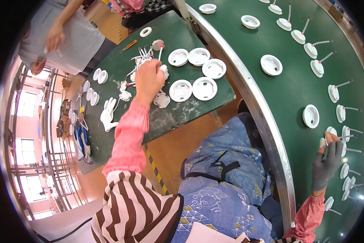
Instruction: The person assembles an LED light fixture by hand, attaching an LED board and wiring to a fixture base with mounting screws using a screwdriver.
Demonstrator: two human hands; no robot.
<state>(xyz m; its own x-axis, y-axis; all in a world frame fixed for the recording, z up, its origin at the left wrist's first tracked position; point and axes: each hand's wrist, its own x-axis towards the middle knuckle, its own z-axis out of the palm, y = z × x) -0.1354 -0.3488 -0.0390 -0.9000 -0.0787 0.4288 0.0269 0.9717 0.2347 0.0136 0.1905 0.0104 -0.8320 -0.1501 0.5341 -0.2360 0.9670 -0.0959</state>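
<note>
My left hand [148, 81], bare with a pink sleeve, reaches over a pile of white wired parts [140, 59] on the green worktable [178, 117]. Its fingers are curled down, and what they grip is hidden. Beside it, a white lead with a red end [161, 52] stands up. To its right sit several white round housings [180, 90]. My right hand [327, 164], in a grey fingerless glove with a white cover on the thumb tip, is over the green conveyor belt [287, 105]. Its fingertips close at a small white round part [331, 131].
Along the belt's far side runs a row of white discs with leads [333, 93]; loose housings [271, 65] lie nearer. A metal rail [255, 87] edges the belt. On the table are a white glove [108, 114], an orange cutter [129, 45] and a white ring [146, 32]. Another person [68, 36] stands opposite.
</note>
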